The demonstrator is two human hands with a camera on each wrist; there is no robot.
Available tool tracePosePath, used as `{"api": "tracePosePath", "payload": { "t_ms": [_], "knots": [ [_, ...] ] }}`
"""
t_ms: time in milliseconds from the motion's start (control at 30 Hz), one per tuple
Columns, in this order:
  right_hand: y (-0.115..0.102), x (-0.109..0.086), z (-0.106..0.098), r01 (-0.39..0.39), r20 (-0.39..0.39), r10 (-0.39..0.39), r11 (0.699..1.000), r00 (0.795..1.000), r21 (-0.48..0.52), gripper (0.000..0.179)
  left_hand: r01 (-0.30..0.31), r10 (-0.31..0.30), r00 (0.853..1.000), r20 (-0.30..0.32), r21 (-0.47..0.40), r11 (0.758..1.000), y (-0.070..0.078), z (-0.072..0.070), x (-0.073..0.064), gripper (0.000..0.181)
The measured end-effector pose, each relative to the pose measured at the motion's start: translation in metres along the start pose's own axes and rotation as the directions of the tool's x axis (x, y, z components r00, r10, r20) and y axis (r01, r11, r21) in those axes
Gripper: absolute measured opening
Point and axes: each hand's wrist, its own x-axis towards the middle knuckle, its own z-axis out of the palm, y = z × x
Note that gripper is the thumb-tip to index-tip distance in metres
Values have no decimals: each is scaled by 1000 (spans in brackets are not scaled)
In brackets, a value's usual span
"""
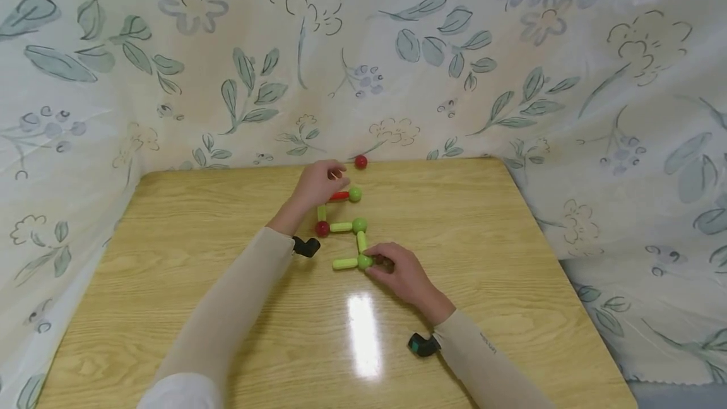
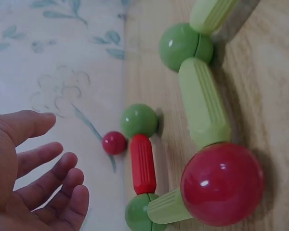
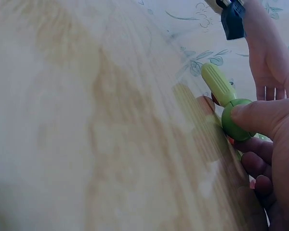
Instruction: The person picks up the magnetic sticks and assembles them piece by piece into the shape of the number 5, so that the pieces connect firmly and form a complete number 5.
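Observation:
A zigzag chain of magnetic rods and balls lies on the table. My right hand (image 1: 403, 273) pinches the green ball (image 3: 235, 126) at its near corner between thumb and fingers. From that ball a yellow-green rod (image 1: 344, 264) sticks out to the left. Farther along are another green ball (image 1: 360, 226) and a red ball (image 2: 222, 184). Over the chain's far-left part hovers my left hand (image 1: 319, 183), fingers loosely bent and holding nothing. Beside it a red rod (image 2: 143, 163) joins two green balls; in the head view the hand hides the left one.
A loose red ball (image 1: 360, 161) sits at the table's back edge, close to the flowered cloth (image 1: 363, 81) that hangs behind. The wooden table (image 1: 483, 226) shows a bright light reflection near its front. Black wrist cameras (image 1: 423, 345) are worn on both forearms.

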Motion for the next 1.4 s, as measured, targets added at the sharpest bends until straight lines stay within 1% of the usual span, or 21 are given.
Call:
{"api": "tracePosePath", "payload": {
  "t_ms": [133,300,467,633,767,867,1000,1133,1233,1400],
  "knots": [
    [0,0,-1,-16,4,16,1000,1000,-11,29,14,-14,1000,7,8,1000,1,2,14,36],
    [-2,0,-2,-22,11,22,1000,1000,-8,29,24,-24,1000,-4,34,999,4,4,29,39],
    [-2,0,-1,-21,18,21,1000,1000,-5,29,45,-44,999,-15,49,998,5,7,41,39],
    [-1,0,-1,-23,19,23,1000,1000,-8,30,59,-58,998,-16,55,997,9,11,49,36],
    [-2,0,-1,-27,18,27,1000,999,-3,30,41,-40,999,-22,62,997,11,12,52,36],
    [-1,0,-1,-30,18,30,1000,999,-3,30,36,-34,999,-19,79,996,9,14,55,38],
    [0,0,-2,-24,14,24,1000,1000,-5,30,58,-57,998,-18,102,993,6,16,60,40],
    [1,0,-3,-17,10,17,1000,1000,-5,30,91,-90,996,-21,98,991,6,19,64,42],
    [1,-1,-2,-4,2,4,1000,1000,-5,30,103,-101,994,-31,96,990,4,22,69,42],
    [0,0,-2,14,-4,-14,1000,1000,16,30,128,-124,992,-38,138,982,-4,28,78,41]
  ]
}}
